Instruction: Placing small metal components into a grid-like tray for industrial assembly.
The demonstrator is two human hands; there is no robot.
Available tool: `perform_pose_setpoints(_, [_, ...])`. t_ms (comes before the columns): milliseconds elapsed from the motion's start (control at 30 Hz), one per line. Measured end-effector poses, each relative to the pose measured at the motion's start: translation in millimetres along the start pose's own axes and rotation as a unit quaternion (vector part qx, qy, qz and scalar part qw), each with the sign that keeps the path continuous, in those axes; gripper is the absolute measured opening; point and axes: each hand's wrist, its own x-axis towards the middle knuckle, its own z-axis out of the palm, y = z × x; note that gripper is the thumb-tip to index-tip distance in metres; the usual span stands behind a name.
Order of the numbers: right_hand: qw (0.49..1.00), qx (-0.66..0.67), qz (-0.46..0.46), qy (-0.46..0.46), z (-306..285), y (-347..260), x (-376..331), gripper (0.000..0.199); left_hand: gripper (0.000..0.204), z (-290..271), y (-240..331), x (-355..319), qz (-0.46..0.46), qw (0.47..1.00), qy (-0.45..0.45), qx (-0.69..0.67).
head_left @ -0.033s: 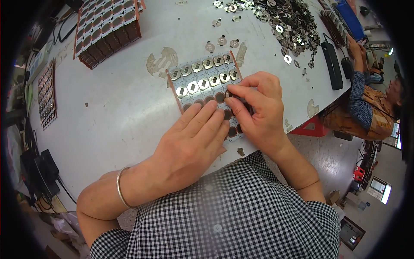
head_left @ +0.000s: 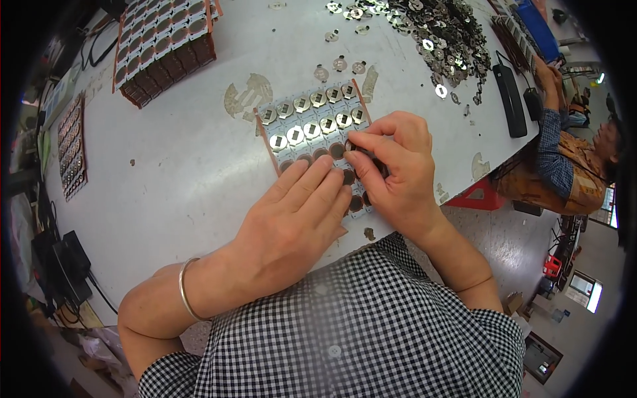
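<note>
A small grey tray [head_left: 312, 119] with brown edges lies on the white table [head_left: 186, 166]. Its far rows hold shiny round metal discs; its near rows show empty dark round pockets. My left hand [head_left: 292, 225] lies flat on the tray's near part, fingers together, holding nothing. My right hand [head_left: 398, 169] pinches a small metal disc [head_left: 350, 145] between thumb and forefinger over a pocket in the tray's middle row. The tray's near right corner is hidden under my hands.
A stack of filled trays [head_left: 166, 46] stands at the far left. A heap of loose metal discs [head_left: 444, 33] lies at the far right, beside a black bar-shaped device [head_left: 509, 93]. Another person [head_left: 570, 159] sits at the right. A flat tray [head_left: 71, 146] lies at the left edge.
</note>
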Motion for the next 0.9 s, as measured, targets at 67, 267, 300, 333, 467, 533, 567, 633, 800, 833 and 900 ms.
perform_pose_setpoints(67, [1.0,0.001,0.003,-0.008,-0.2,0.3,1.0,0.025,0.056,0.0,-1.1,-1.0,-0.001,1.0,-0.001,-0.001])
perform_pose_setpoints(267, [1.0,0.002,0.006,-0.024,-6.5,3.4,2.7,0.025,0.056,-0.1,-0.8,-0.8,0.0,1.0,-0.004,0.002])
perform_pose_setpoints(300, [0.999,-0.001,0.009,-0.037,-8.7,3.7,4.0,0.025,0.056,-1.0,-0.9,-0.9,0.003,1.0,-0.006,0.003])
perform_pose_setpoints(333, [0.999,-0.001,0.007,-0.038,-7.0,2.4,3.3,0.025,0.056,-0.4,-0.8,-0.9,0.002,1.0,-0.004,0.004])
perform_pose_setpoints(467, [0.999,-0.021,-0.009,-0.031,-6.2,0.2,3.8,0.025,0.054,-0.6,-1.5,-1.6,0.001,1.0,0.003,0.007])
perform_pose_setpoints(533, [0.999,-0.019,-0.014,-0.048,-13.5,8.7,13.4,0.024,0.054,-1.9,-3.8,-0.2,0.009,1.0,0.002,0.011])
perform_pose_setpoints(567, [1.0,-0.002,-0.016,-0.023,-16.1,17.2,23.6,0.023,0.054,-2.0,-3.7,-0.5,0.012,1.0,0.002,0.009])
perform_pose_setpoints(633, [1.0,0.014,-0.016,0.003,-13.3,38.5,47.5,0.022,0.053,-2.2,-3.2,-0.9,0.016,1.0,0.002,0.006])
perform_pose_setpoints(800, [0.994,-0.036,-0.084,-0.059,0.1,65.0,84.0,0.018,0.053,-2.8,-2.7,-1.2,0.01,1.0,0.0,0.009])
perform_pose_setpoints(833, [0.994,-0.035,-0.084,-0.062,0.1,68.0,86.4,0.018,0.053,-3.3,-2.6,-1.3,0.007,1.0,-0.001,0.007])
perform_pose_setpoints(900, [0.992,-0.042,-0.098,-0.069,-2.5,74.5,89.0,0.016,0.053,-4.9,-2.9,-0.7,0.017,1.0,0.001,0.007])
